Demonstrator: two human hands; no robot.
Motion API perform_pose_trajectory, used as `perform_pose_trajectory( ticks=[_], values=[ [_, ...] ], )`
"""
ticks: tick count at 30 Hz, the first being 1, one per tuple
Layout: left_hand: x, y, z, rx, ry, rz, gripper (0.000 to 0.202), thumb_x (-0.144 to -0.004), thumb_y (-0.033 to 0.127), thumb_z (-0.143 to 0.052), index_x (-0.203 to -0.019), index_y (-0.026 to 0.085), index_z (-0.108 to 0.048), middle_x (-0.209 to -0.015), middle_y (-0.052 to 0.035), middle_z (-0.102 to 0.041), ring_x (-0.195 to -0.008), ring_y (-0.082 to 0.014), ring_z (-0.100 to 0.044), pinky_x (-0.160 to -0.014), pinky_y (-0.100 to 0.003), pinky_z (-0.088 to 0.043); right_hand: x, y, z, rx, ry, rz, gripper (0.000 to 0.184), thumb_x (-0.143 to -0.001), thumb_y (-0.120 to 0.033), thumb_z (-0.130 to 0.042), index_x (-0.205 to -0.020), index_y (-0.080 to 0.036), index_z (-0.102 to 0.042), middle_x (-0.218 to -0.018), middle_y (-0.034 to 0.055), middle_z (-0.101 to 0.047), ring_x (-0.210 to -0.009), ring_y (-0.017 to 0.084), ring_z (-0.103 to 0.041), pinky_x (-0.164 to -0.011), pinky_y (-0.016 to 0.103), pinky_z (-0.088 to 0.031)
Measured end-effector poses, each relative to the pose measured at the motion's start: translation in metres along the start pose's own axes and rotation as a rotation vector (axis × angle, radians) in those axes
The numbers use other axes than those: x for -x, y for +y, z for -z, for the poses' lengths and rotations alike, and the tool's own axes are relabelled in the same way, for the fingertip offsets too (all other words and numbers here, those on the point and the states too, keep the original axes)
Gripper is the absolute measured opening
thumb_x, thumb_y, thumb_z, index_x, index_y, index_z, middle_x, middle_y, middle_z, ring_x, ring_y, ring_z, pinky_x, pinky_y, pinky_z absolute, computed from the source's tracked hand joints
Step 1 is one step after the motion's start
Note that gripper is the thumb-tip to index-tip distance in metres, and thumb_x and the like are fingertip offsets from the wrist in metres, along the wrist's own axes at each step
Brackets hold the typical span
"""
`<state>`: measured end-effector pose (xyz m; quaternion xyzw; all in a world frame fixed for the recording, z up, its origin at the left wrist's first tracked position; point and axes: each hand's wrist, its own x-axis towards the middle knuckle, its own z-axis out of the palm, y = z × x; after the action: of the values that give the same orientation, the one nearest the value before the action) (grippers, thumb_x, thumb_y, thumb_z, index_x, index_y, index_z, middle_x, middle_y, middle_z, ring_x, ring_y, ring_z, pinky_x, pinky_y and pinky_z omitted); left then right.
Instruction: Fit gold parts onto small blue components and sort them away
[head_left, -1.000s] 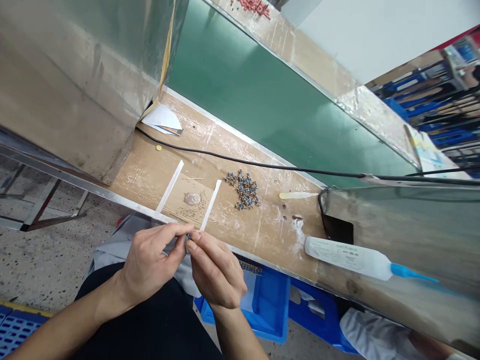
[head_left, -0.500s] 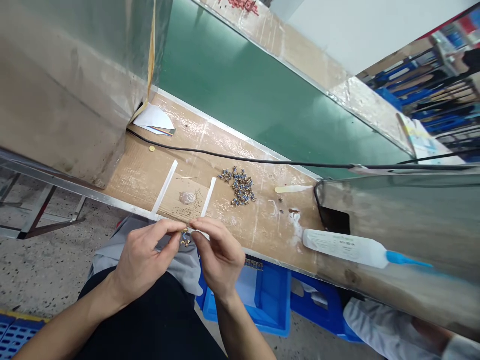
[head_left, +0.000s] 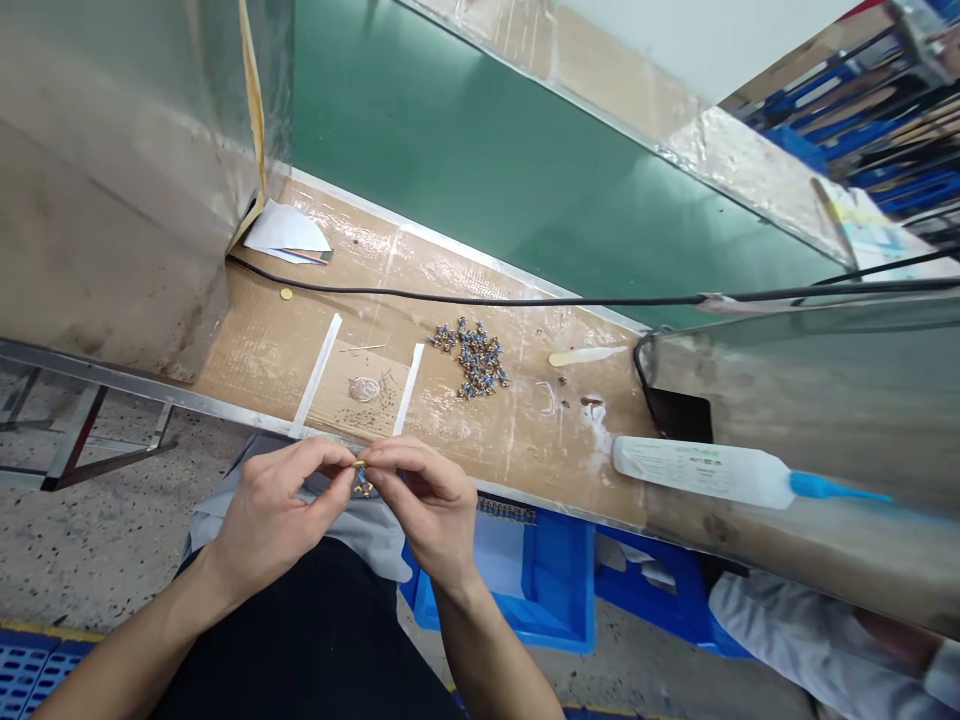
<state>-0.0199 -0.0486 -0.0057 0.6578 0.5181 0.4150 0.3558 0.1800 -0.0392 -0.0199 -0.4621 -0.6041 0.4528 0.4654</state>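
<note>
My left hand and my right hand meet in front of the bench edge, fingertips pinched together on a small blue-and-brass part. Both hands are closed on it, just below the cardboard-covered bench. A pile of several similar small blue parts lies on the bench beyond my right hand. A small clear blob with tiny bits sits between two white strips, straight above my hands.
A white glue bottle with a blue nozzle lies at the right. A black cable runs across the bench before the green belt. Blue crates stand under the bench. Another person's sleeve shows at lower right.
Both hands have shifted slightly down and stay pinched together; the small part now shows between the fingertips. The camera view has drifted.
</note>
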Motion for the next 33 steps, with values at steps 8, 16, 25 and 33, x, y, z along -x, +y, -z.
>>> perform_pose_trajectory(
  ticks=[8,16,25,33],
  values=[
    [-0.006,0.001,0.0,-0.081,-0.063,-0.147,0.018,-0.104,0.006,-0.069,-0.106,0.023,-0.073,-0.094,0.0019,-0.083,-0.083,-0.0145,-0.081,-0.081,-0.026,-0.061,0.003,0.0,0.005,-0.058,-0.013,-0.063,0.005,-0.101,-0.02,-0.083,-0.102,-0.024,-0.084,-0.1,0.0041,-0.085,-0.095,0.019,-0.082,-0.087,0.032,-0.07],
    [-0.008,0.001,-0.006,-0.107,-0.088,-0.125,0.014,-0.103,0.011,-0.072,-0.105,0.024,-0.077,-0.095,0.0017,-0.084,-0.082,-0.0149,-0.082,-0.081,-0.025,-0.062,0.005,0.004,0.01,-0.088,0.008,-0.086,0.003,-0.101,-0.02,-0.083,-0.101,-0.023,-0.084,-0.101,0.0035,-0.085,-0.094,0.017,-0.083,-0.088,0.03,-0.07],
    [-0.002,-0.045,-0.043,0.43,-0.344,0.428,0.018,-0.106,0.037,-0.08,-0.1,0.02,-0.083,-0.088,-0.0049,-0.082,-0.077,-0.0198,-0.079,-0.073,-0.027,-0.068,0.043,0.042,0.008,0.271,0.201,0.198,0.011,-0.111,-0.025,-0.073,-0.118,-0.024,-0.081,-0.122,0.0055,-0.086,-0.112,0.014,-0.083,-0.103,0.028,-0.068],
    [-0.003,-0.036,-0.067,0.459,-0.681,0.576,0.031,-0.103,0.048,-0.082,-0.117,0.02,-0.084,-0.109,-0.0102,-0.086,-0.09,-0.0247,-0.083,-0.086,-0.034,-0.073,0.116,0.076,0.045,0.171,0.672,-0.223,0.013,-0.106,-0.031,-0.077,-0.117,-0.027,-0.082,-0.115,0.0059,-0.085,-0.108,0.021,-0.081,-0.101,0.038,-0.068]
  ],
)
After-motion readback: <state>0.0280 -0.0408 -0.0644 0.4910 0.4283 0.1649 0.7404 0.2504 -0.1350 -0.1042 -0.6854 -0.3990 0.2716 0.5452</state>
